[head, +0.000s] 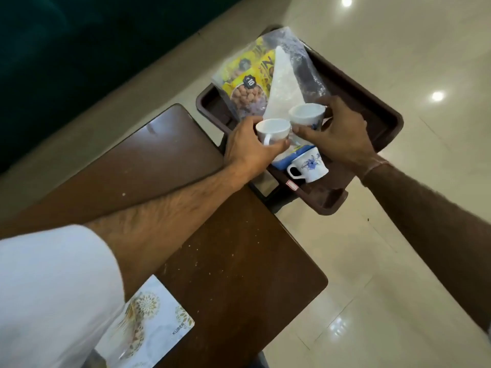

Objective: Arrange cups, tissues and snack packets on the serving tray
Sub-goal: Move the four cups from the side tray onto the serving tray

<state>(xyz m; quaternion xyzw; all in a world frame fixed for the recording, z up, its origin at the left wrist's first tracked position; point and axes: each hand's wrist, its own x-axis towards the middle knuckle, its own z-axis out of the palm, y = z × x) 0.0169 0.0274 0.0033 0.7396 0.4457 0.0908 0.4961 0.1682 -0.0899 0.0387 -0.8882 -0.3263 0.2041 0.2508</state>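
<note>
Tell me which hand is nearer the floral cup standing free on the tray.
Right. The right hand, gripping another cup, sits just above and beside the floral cup. The left hand, holding its own cup, is farther off, beyond the blue tissue pack.

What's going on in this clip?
A person is loading a brown tray. The left hand grips one white cup, the right hand another cup, both over the tray. A third cup, blue-flowered, already stands on it, beside a blue cloth. A clear bag of snack packets and tissues lies at the tray's far end.
</note>
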